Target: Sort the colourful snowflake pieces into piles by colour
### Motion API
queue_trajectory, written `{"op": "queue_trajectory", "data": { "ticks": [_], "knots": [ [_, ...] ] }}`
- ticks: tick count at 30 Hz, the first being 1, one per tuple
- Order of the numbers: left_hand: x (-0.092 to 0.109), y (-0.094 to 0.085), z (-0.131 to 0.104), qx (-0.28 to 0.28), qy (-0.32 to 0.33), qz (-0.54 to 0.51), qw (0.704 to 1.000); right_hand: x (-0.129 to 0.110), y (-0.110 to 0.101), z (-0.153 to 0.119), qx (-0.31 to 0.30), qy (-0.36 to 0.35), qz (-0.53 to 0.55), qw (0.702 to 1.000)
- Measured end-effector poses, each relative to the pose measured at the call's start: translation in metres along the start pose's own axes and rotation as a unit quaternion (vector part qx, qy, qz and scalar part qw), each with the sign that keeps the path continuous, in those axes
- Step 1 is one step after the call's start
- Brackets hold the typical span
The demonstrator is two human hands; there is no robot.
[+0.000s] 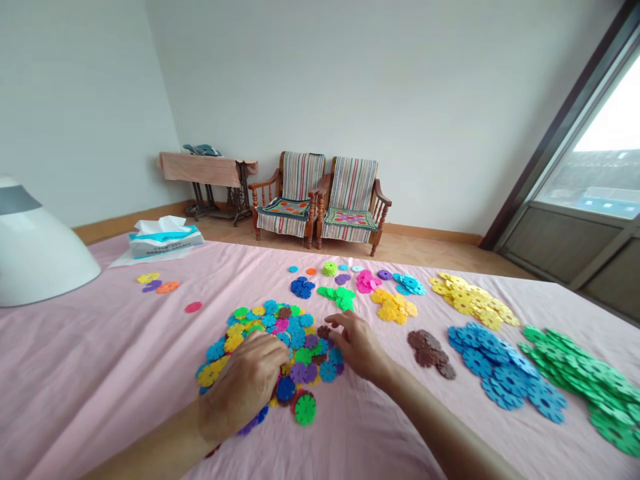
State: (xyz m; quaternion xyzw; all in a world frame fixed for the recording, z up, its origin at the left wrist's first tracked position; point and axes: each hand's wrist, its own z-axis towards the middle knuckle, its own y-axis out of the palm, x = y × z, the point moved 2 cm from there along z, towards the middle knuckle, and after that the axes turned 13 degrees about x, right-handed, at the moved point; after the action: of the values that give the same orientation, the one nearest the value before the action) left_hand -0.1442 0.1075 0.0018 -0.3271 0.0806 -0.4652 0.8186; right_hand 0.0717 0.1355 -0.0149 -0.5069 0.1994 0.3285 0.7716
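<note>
A mixed pile of plastic snowflake discs point(305, 320) in many colours lies in front of me on a pink cloth. My left hand point(255, 373) rests over the pile's near left part, its fingers curled down and closed; what they hold, if anything, is hidden. At the pile's right edge is my right hand point(356, 343), thumb and fingers apart. A brown disc point(324, 331) lies right at its fingertips. Close to me, a green disc point(305, 408) sits at the pile's near edge, beside a dark blue disc point(286, 388).
Sorted by colour on the right are brown discs point(427, 348), blue discs point(500, 367), green discs point(585, 373) and yellow discs point(470, 300). Smaller groups line the far side, including pink discs point(368, 281). A tissue box point(165, 241) and a white appliance point(45, 253) stand left.
</note>
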Motion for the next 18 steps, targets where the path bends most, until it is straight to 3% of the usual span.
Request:
{"op": "queue_trajectory", "data": {
  "ticks": [6, 12, 15, 18],
  "knots": [
    [0.0, 0.0, -0.001, -0.003, -0.008, 0.002, 1.0, -0.016, 0.006, 0.011, -0.05, 0.036, -0.057, 0.997],
    [-0.001, -0.001, -0.002, -0.013, -0.014, 0.002, 1.0, -0.003, 0.006, 0.01, -0.015, 0.084, 0.018, 0.996],
    [-0.001, -0.001, -0.002, -0.014, -0.015, 0.001, 1.0, 0.009, -0.009, 0.008, -0.007, 0.108, 0.072, 0.992],
    [-0.001, 0.0, -0.002, -0.013, -0.013, 0.001, 1.0, 0.023, -0.04, 0.005, 0.003, 0.107, 0.072, 0.992]
  ]
}}
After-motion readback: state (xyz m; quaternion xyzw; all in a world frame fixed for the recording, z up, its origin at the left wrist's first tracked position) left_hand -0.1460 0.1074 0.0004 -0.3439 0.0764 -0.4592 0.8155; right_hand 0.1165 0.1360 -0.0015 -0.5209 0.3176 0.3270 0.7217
